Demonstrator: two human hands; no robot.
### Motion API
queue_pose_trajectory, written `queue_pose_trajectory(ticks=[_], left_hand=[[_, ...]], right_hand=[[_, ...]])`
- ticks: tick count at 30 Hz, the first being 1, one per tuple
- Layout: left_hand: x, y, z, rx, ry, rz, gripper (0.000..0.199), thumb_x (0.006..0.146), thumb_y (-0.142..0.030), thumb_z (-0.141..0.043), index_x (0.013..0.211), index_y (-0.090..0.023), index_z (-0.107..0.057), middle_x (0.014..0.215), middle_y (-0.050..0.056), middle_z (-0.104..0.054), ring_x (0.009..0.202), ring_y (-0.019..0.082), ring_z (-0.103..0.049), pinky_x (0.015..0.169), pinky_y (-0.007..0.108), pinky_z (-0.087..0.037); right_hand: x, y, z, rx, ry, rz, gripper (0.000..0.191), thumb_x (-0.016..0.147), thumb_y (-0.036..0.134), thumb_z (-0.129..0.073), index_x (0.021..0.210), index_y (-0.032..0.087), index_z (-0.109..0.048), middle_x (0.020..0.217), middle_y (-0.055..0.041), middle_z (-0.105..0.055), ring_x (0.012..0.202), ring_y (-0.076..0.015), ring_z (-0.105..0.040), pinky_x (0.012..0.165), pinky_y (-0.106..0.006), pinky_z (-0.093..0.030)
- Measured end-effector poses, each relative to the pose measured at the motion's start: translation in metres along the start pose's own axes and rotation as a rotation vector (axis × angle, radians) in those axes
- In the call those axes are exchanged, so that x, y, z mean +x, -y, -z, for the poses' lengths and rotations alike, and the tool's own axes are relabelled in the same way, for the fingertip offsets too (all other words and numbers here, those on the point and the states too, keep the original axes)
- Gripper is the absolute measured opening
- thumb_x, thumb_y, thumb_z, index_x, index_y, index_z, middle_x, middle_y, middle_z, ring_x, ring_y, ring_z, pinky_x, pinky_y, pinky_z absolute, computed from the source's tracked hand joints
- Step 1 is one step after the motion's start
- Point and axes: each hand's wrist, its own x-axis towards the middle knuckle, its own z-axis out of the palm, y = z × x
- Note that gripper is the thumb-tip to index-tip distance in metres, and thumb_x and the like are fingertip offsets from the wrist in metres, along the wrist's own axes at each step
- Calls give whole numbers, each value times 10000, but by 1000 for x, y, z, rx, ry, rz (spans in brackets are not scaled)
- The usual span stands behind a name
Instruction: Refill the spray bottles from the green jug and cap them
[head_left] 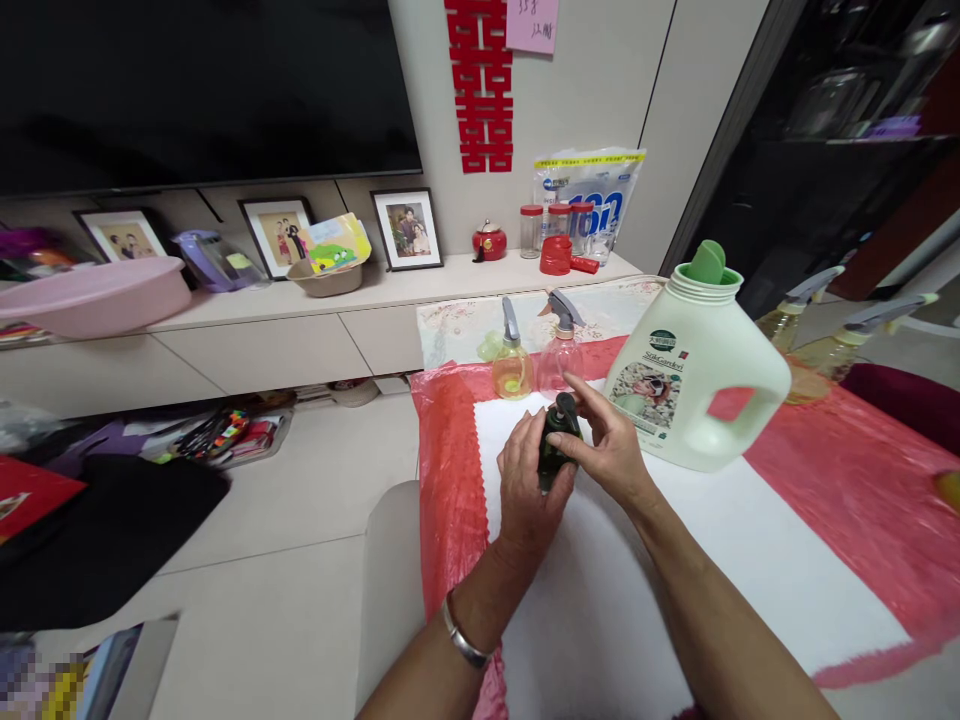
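Note:
Both of my hands are around a small dark green pump bottle (556, 455) with a black pump head. My left hand (523, 480) wraps its body from the left. On the other side, my right hand (609, 440) grips it near the top, thumb across the front just below the pump. Just beyond stand a spray bottle with yellow liquid (512, 370) and a clear pinkish spray bottle (561, 358). To the right is a large pale green detergent jug (694, 370) with a green spout in its mouth. A white sheet (765, 560) lies under my hands.
Red plastic film (454, 480) covers the table under the sheet. Two more spray bottles (825, 345) stand behind the jug. Along the back cabinet (465, 285) are picture frames (409, 230), a pink basin (97, 295), red-lidded jars (531, 232) and a blue-printed bag (592, 185).

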Motion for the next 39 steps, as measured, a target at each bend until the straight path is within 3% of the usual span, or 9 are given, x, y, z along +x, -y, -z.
queue_pose_trajectory(ticks=[7, 12, 15, 18, 23, 29, 33, 39], left_hand=[[-1, -1, -6, -8, -47, 26, 794, 856, -289, -695, 1529, -162, -295, 1463, 221, -499, 1387, 335, -486, 1133, 548, -438], [-5, 1, -10, -62, 36, 254, 1002, 711, -223, -784, 1538, -146, -223, 1464, 236, -475, 1376, 380, -487, 1113, 572, -451], [-5, 0, -11, -118, 95, 389, 1016, 683, -189, -775, 1535, -152, -223, 1432, 221, -516, 1335, 376, -537, 1088, 562, -477], [-3, -1, -8, -136, 110, 478, 994, 658, -187, -769, 1515, -145, -267, 1421, 215, -539, 1314, 378, -561, 1074, 554, -490], [2, 0, -3, -102, 37, 489, 939, 602, -236, -795, 1442, -138, -386, 1347, 196, -604, 1270, 373, -595, 1070, 533, -497], [2, 2, -1, -105, -60, 333, 859, 644, -302, -797, 1409, -164, -432, 1332, 176, -604, 1253, 361, -579, 1079, 542, -468], [1, 1, -1, -252, -34, 269, 919, 667, -331, -816, 1454, -170, -370, 1399, 187, -527, 1335, 354, -514, 1130, 533, -426], [-2, 2, -2, -558, 92, 453, 1172, 607, -355, -897, 1535, -179, -202, 1536, 212, -381, 1452, 369, -401, 1213, 526, -332]], right_hand=[[1, 1, 3, 20, 97, -51, 831, 849, 540, -737, 1508, 118, -456, 1317, -104, -492, 1174, -144, -536, 1078, -250, -460], [3, 4, 5, 20, 236, -118, 800, 813, 581, -762, 1414, 107, -527, 1393, -114, -431, 1273, -182, -487, 1104, -254, -455], [4, 3, 6, 30, 321, -151, 788, 795, 582, -771, 1369, 91, -546, 1356, -118, -461, 1219, -185, -523, 1064, -254, -480], [6, 0, 9, 48, 376, -170, 839, 742, 543, -819, 1389, 95, -529, 1386, -115, -434, 1290, -206, -475, 1126, -268, -445], [8, 0, 12, 133, 422, -189, 991, 703, 519, -869, 1484, 109, -416, 1417, -108, -403, 1328, -202, -446, 1171, -259, -418], [7, 10, 10, 246, 375, -180, 936, 728, 492, -860, 1451, 116, -399, 1358, -98, -453, 1275, -186, -490, 1016, -187, -513], [5, 12, 9, 320, 282, -159, 847, 779, 504, -810, 1413, 126, -394, 1321, -92, -479, 1223, -174, -523, 1021, -201, -515], [3, 4, 10, 395, 179, -119, 825, 815, 512, -766, 1436, 165, -348, 1380, -96, -433, 1249, -187, -511, 1037, -221, -513]])
